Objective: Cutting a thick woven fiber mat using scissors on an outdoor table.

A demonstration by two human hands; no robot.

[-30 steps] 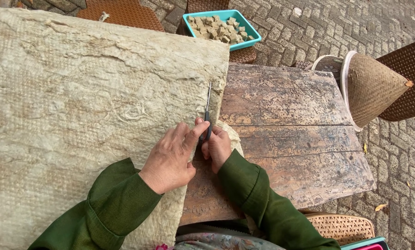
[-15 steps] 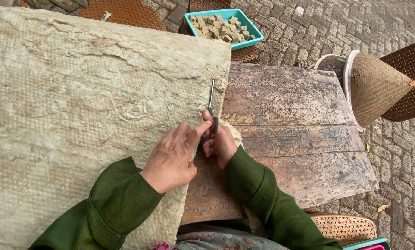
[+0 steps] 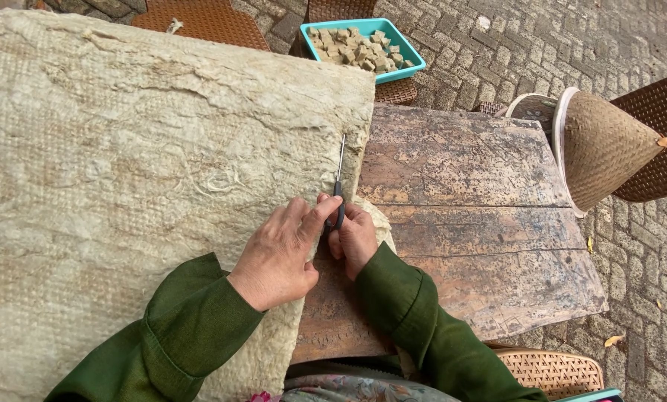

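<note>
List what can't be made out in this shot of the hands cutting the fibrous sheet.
- Head view: the handles of the thin metal scissors are covered by the right hand and the left hand.
- The large pale fibrous sheet runs off the left and bottom edges, so its full extent is unknown.
- The weathered wooden table is largely covered by the sheet.
- The small beige cubes in the turquoise plastic tray are too small to identify.

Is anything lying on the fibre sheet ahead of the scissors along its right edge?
Nothing visible. The scissors in the right hand point up the sheet's right edge, and that strip is bare up to the far corner. The left hand presses the sheet beside them.
</note>
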